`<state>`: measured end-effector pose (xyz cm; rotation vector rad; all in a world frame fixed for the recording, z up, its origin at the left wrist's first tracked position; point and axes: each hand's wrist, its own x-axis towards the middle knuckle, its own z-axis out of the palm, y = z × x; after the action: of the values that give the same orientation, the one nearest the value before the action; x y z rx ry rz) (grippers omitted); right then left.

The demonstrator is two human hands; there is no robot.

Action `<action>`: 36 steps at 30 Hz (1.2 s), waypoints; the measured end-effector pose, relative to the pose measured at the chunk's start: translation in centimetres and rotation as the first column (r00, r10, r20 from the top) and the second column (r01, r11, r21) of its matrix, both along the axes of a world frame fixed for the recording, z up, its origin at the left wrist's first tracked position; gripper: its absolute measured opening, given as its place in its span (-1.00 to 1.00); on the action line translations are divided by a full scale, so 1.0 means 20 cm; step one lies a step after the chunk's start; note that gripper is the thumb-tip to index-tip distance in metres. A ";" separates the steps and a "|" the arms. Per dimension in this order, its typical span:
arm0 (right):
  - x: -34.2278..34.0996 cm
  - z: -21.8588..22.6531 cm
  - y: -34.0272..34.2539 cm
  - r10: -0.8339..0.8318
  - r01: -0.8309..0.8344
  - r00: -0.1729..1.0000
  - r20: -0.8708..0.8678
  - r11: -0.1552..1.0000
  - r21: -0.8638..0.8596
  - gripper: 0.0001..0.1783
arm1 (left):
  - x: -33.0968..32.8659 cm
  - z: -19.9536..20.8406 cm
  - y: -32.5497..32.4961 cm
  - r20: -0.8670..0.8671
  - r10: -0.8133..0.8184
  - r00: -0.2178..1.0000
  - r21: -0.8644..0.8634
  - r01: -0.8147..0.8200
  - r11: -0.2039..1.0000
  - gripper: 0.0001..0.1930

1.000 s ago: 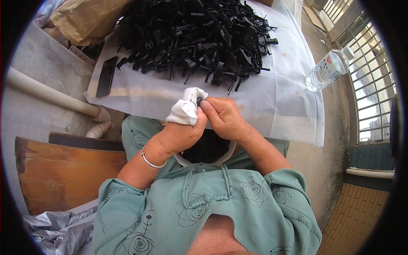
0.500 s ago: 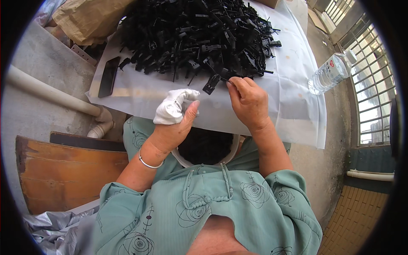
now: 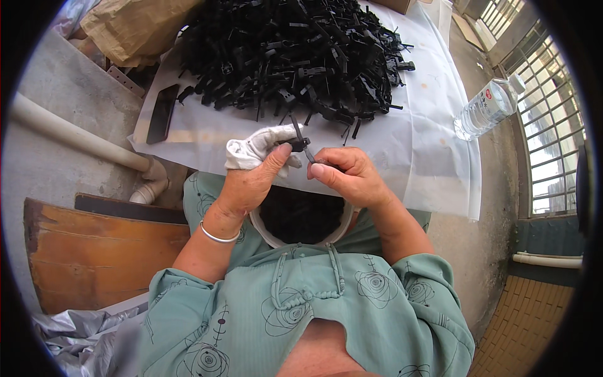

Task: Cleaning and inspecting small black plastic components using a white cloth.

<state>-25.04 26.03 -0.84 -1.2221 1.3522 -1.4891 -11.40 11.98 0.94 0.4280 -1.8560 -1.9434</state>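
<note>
Black plastic clip [image 3: 299, 144]: long axis slanted, far end leftward.
Hold: left hand [image 3: 259, 155], right hand [image 3: 350, 176] both pinched it.
Bottle [image 3: 488, 110]: label bore red mark, print.

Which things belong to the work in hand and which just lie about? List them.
In use: black piece in left hand and right hand; white finger covering; black parts pile; probably the tub.
Seemingly lying about: phone; bottle; paper bag; brown board.

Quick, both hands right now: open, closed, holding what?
Left hand: closed, black plastic piece between bare thumb and white-gloved fingers.
Right hand: closed, pinching a thin dark strip at that piece.
</note>
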 end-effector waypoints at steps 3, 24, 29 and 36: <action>0.01 0.00 -0.02 -0.100 0.050 0.941 -0.322 0.986 -0.159 -0.89 | -0.01 0.02 0.02 -0.075 0.026 0.997 0.283 -0.004 0.959 -0.69; 0.04 0.04 -0.05 -0.272 0.274 0.960 -0.062 0.961 0.027 -0.73 | -0.02 0.01 0.09 0.060 -0.075 0.995 -0.009 0.076 0.997 -0.69; 0.05 -0.01 -0.07 -0.283 0.217 0.871 -0.401 0.955 -0.202 -0.70 | -0.02 -0.04 0.07 0.075 0.069 0.995 -0.327 -0.041 0.944 -0.70; 0.11 -0.11 -0.11 -0.355 0.342 0.911 -0.209 0.935 -0.098 -0.71 | -0.05 -0.04 0.12 -0.114 0.133 0.984 -0.684 -0.175 0.708 -0.71</action>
<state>-22.91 23.89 -3.00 -1.2625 1.7624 -1.6833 -12.33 14.28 0.22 0.2630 -2.2464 -1.0044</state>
